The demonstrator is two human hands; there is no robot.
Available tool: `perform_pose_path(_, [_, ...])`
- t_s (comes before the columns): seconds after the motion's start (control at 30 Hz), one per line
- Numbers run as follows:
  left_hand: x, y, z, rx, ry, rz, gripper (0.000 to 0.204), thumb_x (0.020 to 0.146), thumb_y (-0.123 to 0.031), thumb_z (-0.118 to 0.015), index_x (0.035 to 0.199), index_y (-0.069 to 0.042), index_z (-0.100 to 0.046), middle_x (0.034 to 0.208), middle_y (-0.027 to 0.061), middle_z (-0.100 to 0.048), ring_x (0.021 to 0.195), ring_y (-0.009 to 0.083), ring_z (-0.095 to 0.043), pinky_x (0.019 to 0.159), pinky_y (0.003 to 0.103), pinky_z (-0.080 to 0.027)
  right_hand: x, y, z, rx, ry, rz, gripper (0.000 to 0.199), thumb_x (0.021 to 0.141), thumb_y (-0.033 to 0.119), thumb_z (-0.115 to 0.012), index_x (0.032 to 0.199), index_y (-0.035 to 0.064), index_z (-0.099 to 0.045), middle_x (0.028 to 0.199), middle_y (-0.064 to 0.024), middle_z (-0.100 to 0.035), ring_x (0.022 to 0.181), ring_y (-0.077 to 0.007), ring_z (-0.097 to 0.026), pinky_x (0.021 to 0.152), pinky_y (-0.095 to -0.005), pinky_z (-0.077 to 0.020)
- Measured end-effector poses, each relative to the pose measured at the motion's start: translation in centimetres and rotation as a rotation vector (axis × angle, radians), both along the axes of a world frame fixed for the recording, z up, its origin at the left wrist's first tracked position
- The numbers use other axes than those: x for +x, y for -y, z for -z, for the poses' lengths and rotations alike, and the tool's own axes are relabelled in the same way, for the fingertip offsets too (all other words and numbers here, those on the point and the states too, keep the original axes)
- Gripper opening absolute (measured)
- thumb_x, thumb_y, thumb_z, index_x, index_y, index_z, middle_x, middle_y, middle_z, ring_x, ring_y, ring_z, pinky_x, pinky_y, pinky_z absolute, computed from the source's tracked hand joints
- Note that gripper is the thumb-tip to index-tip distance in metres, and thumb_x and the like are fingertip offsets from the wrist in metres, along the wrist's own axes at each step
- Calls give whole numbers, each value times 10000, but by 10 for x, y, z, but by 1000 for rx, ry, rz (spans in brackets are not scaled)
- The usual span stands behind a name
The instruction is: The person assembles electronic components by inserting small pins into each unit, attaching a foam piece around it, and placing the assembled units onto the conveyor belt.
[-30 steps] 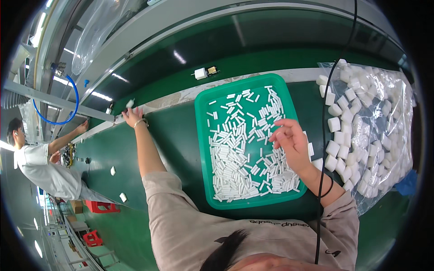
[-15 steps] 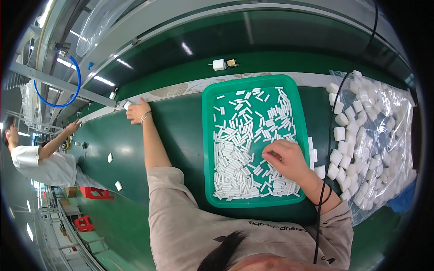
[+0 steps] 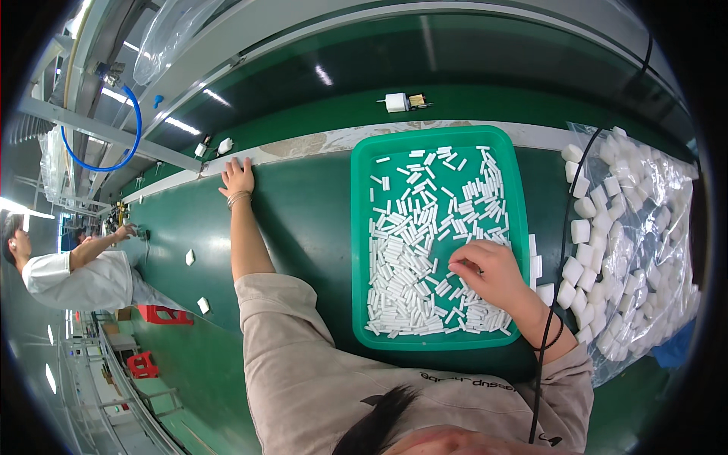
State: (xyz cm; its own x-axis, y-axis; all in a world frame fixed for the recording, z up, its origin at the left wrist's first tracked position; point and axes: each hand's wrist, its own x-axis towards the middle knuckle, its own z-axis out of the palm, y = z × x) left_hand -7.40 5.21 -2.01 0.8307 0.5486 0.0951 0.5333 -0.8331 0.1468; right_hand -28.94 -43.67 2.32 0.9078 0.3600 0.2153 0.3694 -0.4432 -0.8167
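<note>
A green plastic tray (image 3: 361, 227) lies on the green work surface, filled with several small white plastic sticks (image 3: 413, 250). My right hand (image 3: 489, 274) rests inside the tray near its lower right, fingertips pinched on one of the white sticks. My left hand (image 3: 237, 177) lies flat with fingers spread at the far edge of the surface, next to a pale strip, and holds nothing. It wears a thin bracelet at the wrist.
A clear bag of several white blocks (image 3: 633, 227) lies right of the tray, with a black cable (image 3: 561, 250) across it. A small white part (image 3: 396, 101) sits on the belt beyond. Another person in white (image 3: 72, 277) works at far left. Red crates (image 3: 155, 315) stand below.
My right hand has moved down the tray toward its lower right. My left hand has stayed at the far edge of the surface. The view has shifted slightly.
</note>
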Motion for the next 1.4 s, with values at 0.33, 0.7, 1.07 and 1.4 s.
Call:
perform_pose_path(0.33, [-7, 21, 3, 14, 27, 7, 658, 815, -597, -240, 1351, -216, -201, 1407, 149, -131, 1297, 329, -111, 988, 569, -77, -2, -3, 1, -45, -31, -51, 94, 710, 146, -616, 763, 83, -570, 672, -60, -550, 642, -247, -544, 551, -337, -413])
perform_pose_path(0.7, [8, 18, 2, 55, 178, 3, 717, 775, -635, -324, 1354, -241, -167, 1392, 221, -94, 1296, 371, -19, 989, 566, -50, 2, -4, -3, -111, -46, -81, 85, 722, 153, -607, 760, 82, -582, 726, -76, -578, 676, -268, -549, 585, -341, -427])
perform_pose_path(1.07, [58, 19, -6, -13, 25, -128, 686, 757, -634, -361, 1324, -261, -260, 1359, 195, -234, 1285, 341, -121, 968, 583, -111, 0, -6, -4, -121, -30, -102, 68, 699, 123, -634, 727, 87, -582, 658, -42, -562, 616, -223, -541, 533, -312, -428])
perform_pose_path(1.4, [63, 93, -6, -53, 28, 372, 695, 748, -629, -395, 1335, -303, -214, 1378, 41, -266, 1277, 328, -153, 992, 554, -119, 3, -5, -2, -110, 20, -99, 63, 707, 142, -629, 724, 104, -581, 642, -24, -552, 591, -209, -525, 508, -310, -410])
